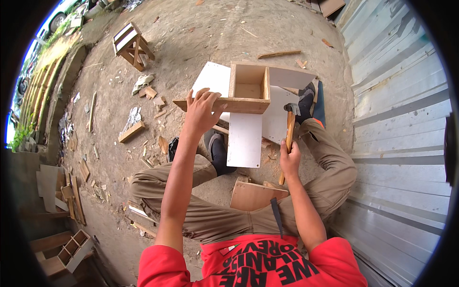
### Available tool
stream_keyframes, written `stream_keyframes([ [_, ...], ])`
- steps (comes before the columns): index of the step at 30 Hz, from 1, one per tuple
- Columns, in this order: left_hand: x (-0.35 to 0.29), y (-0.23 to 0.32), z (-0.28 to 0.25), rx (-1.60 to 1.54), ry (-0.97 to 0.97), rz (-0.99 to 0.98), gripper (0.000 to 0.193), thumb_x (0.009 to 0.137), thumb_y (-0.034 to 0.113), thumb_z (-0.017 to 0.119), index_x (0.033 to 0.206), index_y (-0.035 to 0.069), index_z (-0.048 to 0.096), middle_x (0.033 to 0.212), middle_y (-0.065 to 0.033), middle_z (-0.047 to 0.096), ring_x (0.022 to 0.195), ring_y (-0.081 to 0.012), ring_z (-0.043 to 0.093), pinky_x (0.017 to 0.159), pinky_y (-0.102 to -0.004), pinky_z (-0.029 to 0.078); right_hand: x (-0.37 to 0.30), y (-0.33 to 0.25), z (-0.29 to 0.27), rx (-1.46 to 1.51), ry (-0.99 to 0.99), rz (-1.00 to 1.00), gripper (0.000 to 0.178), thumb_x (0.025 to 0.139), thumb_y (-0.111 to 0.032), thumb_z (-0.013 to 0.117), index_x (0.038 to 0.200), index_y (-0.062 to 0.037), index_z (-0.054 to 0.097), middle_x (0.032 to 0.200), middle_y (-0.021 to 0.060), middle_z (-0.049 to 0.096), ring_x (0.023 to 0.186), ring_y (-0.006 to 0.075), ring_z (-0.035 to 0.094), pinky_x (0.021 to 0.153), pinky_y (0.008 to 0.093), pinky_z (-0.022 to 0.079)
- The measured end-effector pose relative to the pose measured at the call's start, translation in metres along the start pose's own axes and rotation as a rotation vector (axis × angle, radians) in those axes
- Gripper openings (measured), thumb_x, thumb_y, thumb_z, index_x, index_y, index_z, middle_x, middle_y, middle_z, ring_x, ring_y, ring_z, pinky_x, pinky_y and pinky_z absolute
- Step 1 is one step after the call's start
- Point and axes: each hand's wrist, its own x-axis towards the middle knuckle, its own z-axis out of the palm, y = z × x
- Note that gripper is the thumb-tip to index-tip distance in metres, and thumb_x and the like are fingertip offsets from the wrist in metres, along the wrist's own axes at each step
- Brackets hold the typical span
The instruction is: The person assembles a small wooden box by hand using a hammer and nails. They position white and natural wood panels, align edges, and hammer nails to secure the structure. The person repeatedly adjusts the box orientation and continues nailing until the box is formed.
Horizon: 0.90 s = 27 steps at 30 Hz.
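A small open wooden box (267,85) stands on white panels in front of me, with a brown-edged wooden board (246,105) along its near side. My left hand (204,106) grips that board's left part, fingers bent over the top edge and thumb on the near side. In my right hand (290,161) is a claw hammer (289,126), held by its wooden handle with the metal head up, right of the box and apart from it. A white panel (245,143) extends toward me from beneath the board; another white panel (213,76) shows behind my left hand.
My shod feet flank the work. A wooden stool (131,43) stands far left. Wood offcuts (131,131) and scraps litter the dirt floor on the left. A brown board (253,195) lies between my legs. Corrugated metal sheeting (397,158) walls the right side.
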Motion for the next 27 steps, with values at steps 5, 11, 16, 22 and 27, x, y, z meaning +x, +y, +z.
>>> stream_keyframes([
  [5,-0.001,0.000,-0.002,-0.117,-0.034,0.001,0.041,0.085,0.030,0.077,0.121,0.015,0.068,0.115,-0.0053,0.069,0.120,-0.0245,0.057,0.116,-0.0488,0.023,0.000,0.006,0.001,-0.056,-0.010,-0.002,0.033,0.101,-0.033,0.061,0.091,-0.0016,0.057,0.068,0.0011,0.050,0.063,0.0107,0.046,0.060,0.0310,0.040],
  [11,-0.003,-0.001,-0.003,-0.100,-0.062,0.006,0.048,0.082,0.026,0.080,0.126,0.016,0.065,0.114,-0.0051,0.067,0.119,-0.0246,0.056,0.115,-0.0470,0.024,0.001,0.007,0.004,-0.065,-0.047,0.030,0.033,0.101,-0.033,0.061,0.092,-0.0013,0.057,0.069,0.0018,0.049,0.062,0.0122,0.045,0.060,0.0327,0.039],
  [16,-0.008,-0.013,0.006,-0.249,0.431,-0.038,0.053,0.091,0.030,0.072,0.135,0.007,0.055,0.125,-0.0126,0.060,0.126,-0.0295,0.050,0.116,-0.0472,0.028,0.000,0.012,0.005,-0.018,-0.039,0.041,0.031,0.099,-0.030,0.062,0.096,0.0010,0.060,0.068,0.0035,0.053,0.062,0.0119,0.048,0.059,0.0326,0.040],
  [22,-0.011,-0.039,0.012,-0.648,0.779,-0.670,0.060,0.099,0.038,0.064,0.138,-0.003,0.045,0.128,-0.0180,0.056,0.128,-0.0309,0.049,0.112,-0.0419,0.035,0.005,0.029,0.004,0.046,-0.053,0.159,0.031,0.100,-0.030,0.062,0.098,0.0007,0.061,0.071,0.0039,0.055,0.065,0.0132,0.052,0.063,0.0331,0.043],
  [27,-0.015,-0.045,0.016,-1.195,0.648,-0.880,0.041,0.096,0.037,0.069,0.115,0.001,0.062,0.103,-0.0056,0.065,0.103,-0.0152,0.057,0.097,-0.0310,0.040,0.010,0.027,0.006,0.054,-0.049,0.098,0.037,0.096,-0.035,0.069,0.099,0.0014,0.061,0.081,0.0063,0.064,0.075,0.0146,0.060,0.071,0.0312,0.048],
])
